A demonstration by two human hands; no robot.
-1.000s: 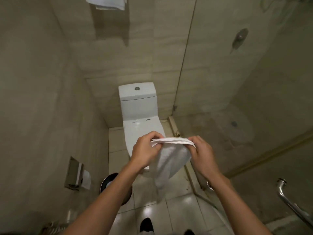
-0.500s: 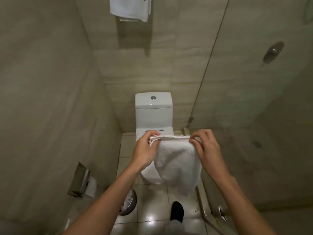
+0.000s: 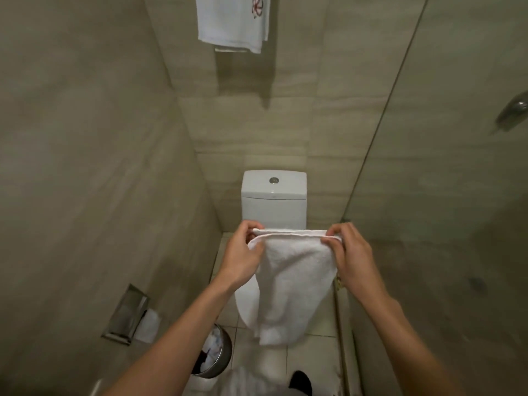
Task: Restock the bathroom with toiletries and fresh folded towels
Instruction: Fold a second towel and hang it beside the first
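A white towel [image 3: 294, 281] hangs doubled over in front of me, above the toilet [image 3: 273, 201]. My left hand [image 3: 243, 255] pinches its top left corner. My right hand [image 3: 350, 258] pinches the top right corner, so the upper edge is stretched level between them. The lower part of the towel hangs loose and hides the toilet bowl. High on the back wall another white towel [image 3: 233, 21] with a red emblem hangs from a rail.
A metal paper holder [image 3: 125, 314] with a paper tail sits in the left wall. A steel waste bin [image 3: 213, 352] stands on the floor left of the toilet. A glass shower screen [image 3: 428, 167] closes off the right side, with a shower fitting [image 3: 513, 111] behind it.
The view has tilted up and shifted, bringing more of the wall towel into sight. My hands have spread a little wider apart, pulling the towel's top edge straight.
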